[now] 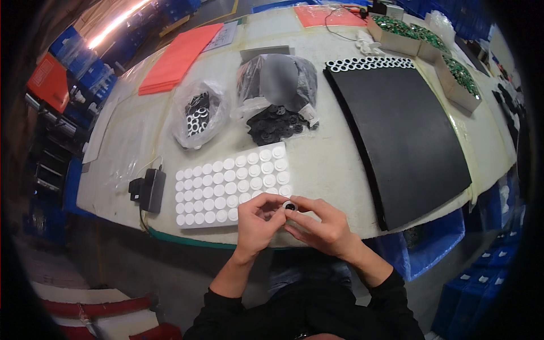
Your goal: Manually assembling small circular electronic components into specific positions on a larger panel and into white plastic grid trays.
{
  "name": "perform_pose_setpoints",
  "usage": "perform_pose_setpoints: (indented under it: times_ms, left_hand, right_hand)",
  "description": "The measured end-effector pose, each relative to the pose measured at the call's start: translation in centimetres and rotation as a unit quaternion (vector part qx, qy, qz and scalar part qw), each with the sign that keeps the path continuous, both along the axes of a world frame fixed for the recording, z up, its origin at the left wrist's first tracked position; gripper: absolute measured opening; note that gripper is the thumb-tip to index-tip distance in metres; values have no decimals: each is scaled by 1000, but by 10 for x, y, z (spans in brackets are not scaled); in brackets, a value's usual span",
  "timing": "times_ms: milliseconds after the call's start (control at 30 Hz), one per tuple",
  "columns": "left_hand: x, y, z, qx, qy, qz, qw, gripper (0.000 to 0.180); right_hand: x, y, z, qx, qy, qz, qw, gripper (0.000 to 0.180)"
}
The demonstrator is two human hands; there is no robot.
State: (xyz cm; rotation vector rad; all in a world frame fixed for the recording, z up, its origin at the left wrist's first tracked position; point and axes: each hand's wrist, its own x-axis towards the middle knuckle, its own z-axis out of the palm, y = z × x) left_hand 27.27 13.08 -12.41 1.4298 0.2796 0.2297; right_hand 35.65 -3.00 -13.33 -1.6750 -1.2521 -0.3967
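Note:
Between my two hands, at the near edge of the table, is a small round white piece with a black centre. My left hand pinches it from the left with curled fingers. From the right, the fingertips of my right hand close on the same piece. Just beyond my left hand are rows of white round caps on a flat tray, and my hands cover its near right corner. Ring-like white and black pieces fill a clear plastic bag farther off.
Black round parts spill from a dark bag. Right of my hands lies a large black slab, with white-rimmed pieces along its far edge. A black power adapter sits left; boxes of green circuit boards stand far right.

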Motion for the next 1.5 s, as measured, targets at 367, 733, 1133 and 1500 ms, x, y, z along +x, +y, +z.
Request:
perform_pose_setpoints:
  times_ms: [367,733,1133,1500]
  left_hand:
    - [1,-36,19,102,-87,102,986,28]
    - [-34,-26,-52,607,-214,158,749,35]
    - [-30,-28,-60,604,-193,195,748,28]
    - [-28,-28,-55,600,-191,199,751,24]
  right_hand:
    - [56,-39,40,-96,-21,-9,995,21]
    - [264,-40,11,-174,81,-252,949,13]
    - [312,7,-8,-194,28,-223,955,15]
    - [315,15,-15,-198,26,-240,950,17]
